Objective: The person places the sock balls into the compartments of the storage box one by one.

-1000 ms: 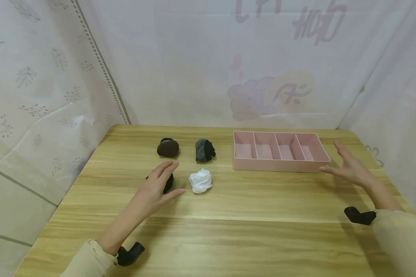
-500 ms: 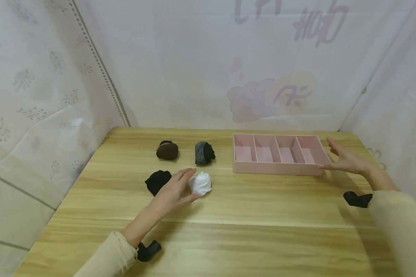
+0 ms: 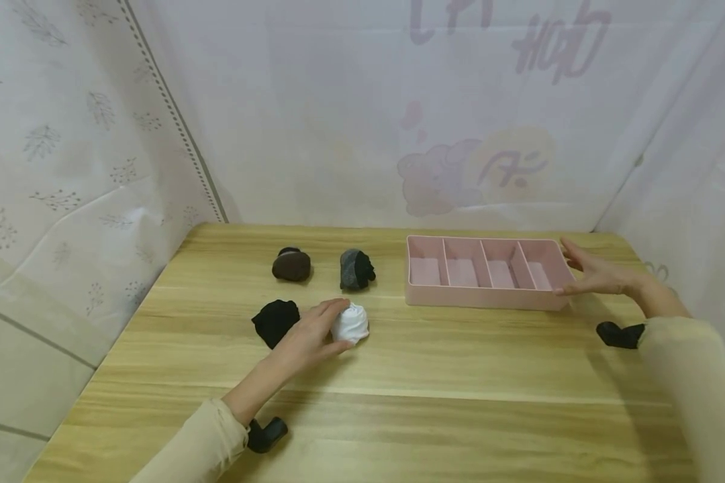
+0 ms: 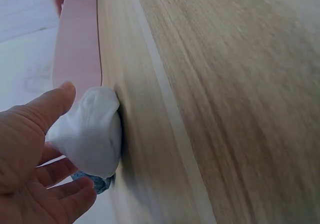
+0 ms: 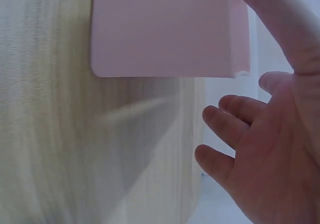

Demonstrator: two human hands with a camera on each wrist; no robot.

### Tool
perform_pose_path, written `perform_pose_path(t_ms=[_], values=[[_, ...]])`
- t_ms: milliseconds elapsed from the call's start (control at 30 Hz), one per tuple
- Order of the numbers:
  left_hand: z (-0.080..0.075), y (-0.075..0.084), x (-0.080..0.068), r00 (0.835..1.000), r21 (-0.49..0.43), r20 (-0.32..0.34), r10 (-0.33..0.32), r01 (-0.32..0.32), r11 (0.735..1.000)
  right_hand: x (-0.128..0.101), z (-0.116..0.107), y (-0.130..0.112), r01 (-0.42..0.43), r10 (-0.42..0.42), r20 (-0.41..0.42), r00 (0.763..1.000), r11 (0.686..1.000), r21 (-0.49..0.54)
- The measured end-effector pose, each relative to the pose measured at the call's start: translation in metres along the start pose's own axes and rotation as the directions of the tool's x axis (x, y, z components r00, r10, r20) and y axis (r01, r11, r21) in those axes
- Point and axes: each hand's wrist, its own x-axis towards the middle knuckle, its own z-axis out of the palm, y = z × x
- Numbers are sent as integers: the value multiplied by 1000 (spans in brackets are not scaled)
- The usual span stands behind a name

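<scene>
Left grip [image 3: 307, 337], loosely spread, straddles the white bundle [image 3: 352, 323] from 8 o'clock, apparently for 2-sided contact, while right grip [image 3: 601, 278], also uncurled, spans the 3 o'clock end of the 4-compartment pink tray [image 3: 477, 296], probably steadying it, at the bundle's 2 o'clock on the counter [image 3: 435, 362].
</scene>
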Motion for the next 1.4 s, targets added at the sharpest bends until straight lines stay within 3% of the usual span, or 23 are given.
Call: perform_pose_path(t_ms=[167, 433, 800, 1100, 1267, 1400], values=[[3, 0, 2, 1000, 8, -14, 24, -24, 1000, 5, -3, -3, -33, 32, 54, 998, 999, 20], [4, 2, 7, 996, -27, 57, -75, 77, 997, 10, -5, -3, -58, 55, 79, 995, 998, 28], [6, 5, 11, 996, -7, 37, -77, 77, 997, 15, -3, -2, -41, 37, 73, 997, 998, 55], [8, 3, 13, 1000, 22, -9, -27, 27, 999, 17, -2, -4, -68, 67, 61, 996, 998, 16], [6, 5, 19, 999, -22, -34, -14, 13, 1000, 16, -1, -5, -80, 80, 44, 996, 997, 3], [0, 11, 31, 997, -139, -67, -41, 31, 990, 14, 0, -4, -85, 85, 34, 996, 996, -8]])
